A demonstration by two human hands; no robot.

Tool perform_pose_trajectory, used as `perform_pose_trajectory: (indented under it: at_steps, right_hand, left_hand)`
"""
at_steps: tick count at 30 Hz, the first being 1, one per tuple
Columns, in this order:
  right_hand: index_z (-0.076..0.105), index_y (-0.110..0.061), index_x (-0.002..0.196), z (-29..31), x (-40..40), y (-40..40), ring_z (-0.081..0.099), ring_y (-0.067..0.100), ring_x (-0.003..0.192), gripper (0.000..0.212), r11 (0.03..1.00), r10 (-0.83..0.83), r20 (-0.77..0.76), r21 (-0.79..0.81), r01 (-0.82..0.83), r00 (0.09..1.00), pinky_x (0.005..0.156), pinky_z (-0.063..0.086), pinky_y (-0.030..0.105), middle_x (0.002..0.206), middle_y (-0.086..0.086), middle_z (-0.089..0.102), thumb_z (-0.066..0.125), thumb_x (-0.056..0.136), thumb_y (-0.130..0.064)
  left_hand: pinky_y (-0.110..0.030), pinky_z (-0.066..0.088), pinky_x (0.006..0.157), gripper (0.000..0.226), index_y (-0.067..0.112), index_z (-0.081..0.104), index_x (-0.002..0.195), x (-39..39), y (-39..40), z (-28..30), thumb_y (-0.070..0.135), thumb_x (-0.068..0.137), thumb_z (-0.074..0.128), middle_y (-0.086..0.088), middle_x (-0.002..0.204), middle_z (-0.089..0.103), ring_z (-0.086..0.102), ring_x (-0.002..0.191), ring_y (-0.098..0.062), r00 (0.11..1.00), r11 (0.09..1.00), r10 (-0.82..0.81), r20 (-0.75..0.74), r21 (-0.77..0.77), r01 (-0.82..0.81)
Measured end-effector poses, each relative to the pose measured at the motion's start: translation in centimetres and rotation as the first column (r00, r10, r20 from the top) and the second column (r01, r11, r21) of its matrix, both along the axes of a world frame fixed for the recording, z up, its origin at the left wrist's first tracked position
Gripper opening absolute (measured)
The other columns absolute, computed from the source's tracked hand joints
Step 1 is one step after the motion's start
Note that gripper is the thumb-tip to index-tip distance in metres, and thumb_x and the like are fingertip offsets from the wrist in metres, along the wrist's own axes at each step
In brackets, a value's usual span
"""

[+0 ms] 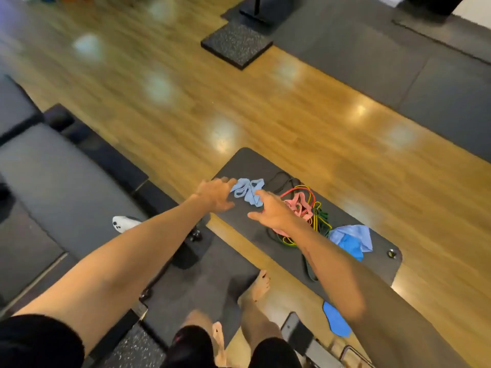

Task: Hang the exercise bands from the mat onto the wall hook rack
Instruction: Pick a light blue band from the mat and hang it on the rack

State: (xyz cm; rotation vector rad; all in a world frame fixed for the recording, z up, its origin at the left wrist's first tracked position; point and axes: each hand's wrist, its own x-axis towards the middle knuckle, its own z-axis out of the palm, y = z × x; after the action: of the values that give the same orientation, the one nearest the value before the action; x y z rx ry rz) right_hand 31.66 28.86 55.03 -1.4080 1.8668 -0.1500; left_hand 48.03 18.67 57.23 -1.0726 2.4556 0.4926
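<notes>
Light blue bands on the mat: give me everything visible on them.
The light blue bands are flat fabric-like loops, crumpled in a small heap at the far end of the dark mat, apart from the pink and coloured tangle. They lie slack, not lifted. The left hand reaches their left edge, the right hand their near right side; the image is too blurred to confirm either hand grips.

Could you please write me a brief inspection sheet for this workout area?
Surface: dark grey exercise mat on glossy wooden floor.
Job's things: light blue fabric bands; pink, red, yellow, green and black tangled bands; blue crumpled bands.
Clutter: white shoe.
Grippers: left hand and right hand open, reaching at the light blue bands.
Cables: nothing seen.
Surroundings: black speckled rubber tile; wall hook rack not in view.
</notes>
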Motion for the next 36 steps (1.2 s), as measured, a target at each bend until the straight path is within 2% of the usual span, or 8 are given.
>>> perform_pose_trajectory:
  at_steps: [8, 14, 20, 24, 27, 30, 34, 36]
  right_hand:
    - [0.040, -0.010, 0.136, -24.7, -4.6, -10.4, 0.051, 0.027, 0.121, 0.060, 0.988, 0.149, -0.112, -0.024, -0.153, 0.982, 0.094, 0.044, 0.043, 0.128, 0.009, 0.046, 0.060, 0.089, -0.043]
    - [0.026, -0.011, 0.148, -45.5, -8.6, -14.9, 0.041, 0.029, 0.131, 0.072, 0.994, 0.107, -0.174, -0.006, -0.110, 0.979, 0.102, 0.040, 0.043, 0.146, 0.006, 0.035, 0.060, 0.089, -0.037]
    - [0.039, -0.004, 0.140, -63.8, -11.1, -18.0, 0.048, 0.031, 0.125, 0.064, 0.987, 0.085, -0.268, -0.106, -0.117, 0.960, 0.091, 0.045, 0.043, 0.139, 0.009, 0.045, 0.059, 0.085, -0.028]
    - [0.060, -0.001, 0.113, -71.9, -11.8, -19.6, 0.067, 0.032, 0.086, 0.060, 0.965, 0.038, -0.333, -0.232, -0.121, 0.942, 0.059, 0.054, 0.035, 0.104, 0.011, 0.065, 0.070, 0.061, -0.029]
    - [0.066, -0.007, 0.094, -73.8, -12.3, -20.7, 0.059, 0.028, 0.081, 0.047, 0.924, -0.042, -0.355, -0.370, -0.099, 0.934, 0.061, 0.049, 0.037, 0.092, 0.009, 0.061, 0.085, 0.056, -0.028]
    - [0.064, -0.010, 0.078, -74.1, -12.9, -21.2, 0.046, 0.022, 0.084, 0.024, 0.874, -0.081, -0.260, -0.483, -0.057, 0.962, 0.063, 0.041, 0.035, 0.087, 0.006, 0.058, 0.078, 0.063, -0.022]
    - [0.055, -0.015, 0.074, -69.7, -13.9, -21.9, 0.053, 0.028, 0.083, 0.020, 0.885, -0.156, -0.074, -0.454, 0.105, 0.985, 0.068, 0.039, 0.036, 0.089, 0.004, 0.057, 0.072, 0.068, -0.025]
    - [0.049, -0.018, 0.073, -65.2, -15.0, -23.0, 0.054, 0.028, 0.085, 0.020, 0.904, -0.192, 0.037, -0.382, 0.191, 0.981, 0.072, 0.043, 0.041, 0.087, 0.004, 0.058, 0.066, 0.070, -0.029]
  left_hand:
    - [-0.059, 0.029, 0.103, 0.070, 0.020, 0.023, 0.147, -7.6, -7.2, -23.5, 0.043, 0.089, 0.055, -0.004, 0.151, 0.023, 0.023, 0.140, -0.026, 0.988, 0.981, -0.119, 0.097, -0.141, 0.132]
    - [-0.058, 0.022, 0.108, 0.072, 0.017, 0.010, 0.151, -12.7, -13.0, -44.2, 0.033, 0.094, 0.052, -0.005, 0.161, 0.005, 0.007, 0.147, -0.027, 0.975, 0.977, -0.157, 0.155, -0.122, 0.177]
    - [-0.044, 0.034, 0.105, 0.074, 0.008, 0.011, 0.151, -15.6, -18.4, -63.0, 0.015, 0.091, 0.054, -0.007, 0.159, 0.013, 0.023, 0.143, -0.027, 0.966, 0.957, -0.213, 0.144, -0.167, 0.236]
    - [-0.042, 0.049, 0.092, 0.077, 0.007, 0.038, 0.143, -16.9, -19.7, -71.4, 0.014, 0.074, 0.074, -0.007, 0.151, 0.038, 0.050, 0.125, -0.027, 0.931, 0.903, -0.363, 0.032, -0.236, 0.360]
    - [-0.033, 0.053, 0.067, 0.063, 0.014, 0.065, 0.111, -17.2, -20.5, -74.0, 0.019, 0.051, 0.085, -0.002, 0.113, 0.065, 0.063, 0.093, -0.022, 0.899, 0.864, -0.436, -0.045, -0.300, 0.404]
    - [-0.027, 0.046, 0.052, 0.040, 0.017, 0.064, 0.069, -17.4, -21.3, -74.1, 0.012, 0.034, 0.083, 0.000, 0.073, 0.060, 0.058, 0.063, -0.020, 0.873, 0.847, -0.471, -0.126, -0.339, 0.409]
    - [-0.025, 0.036, 0.046, 0.031, 0.012, 0.058, 0.058, -17.4, -21.9, -69.6, 0.007, 0.038, 0.082, -0.005, 0.064, 0.056, 0.057, 0.057, -0.025, 0.901, 0.931, -0.339, -0.269, -0.232, 0.281]
    - [-0.030, 0.038, 0.053, 0.022, 0.005, 0.062, 0.070, -17.5, -22.5, -65.2, 0.009, 0.058, 0.080, -0.012, 0.078, 0.061, 0.061, 0.071, -0.033, 0.916, 0.975, -0.215, -0.338, -0.119, 0.185]
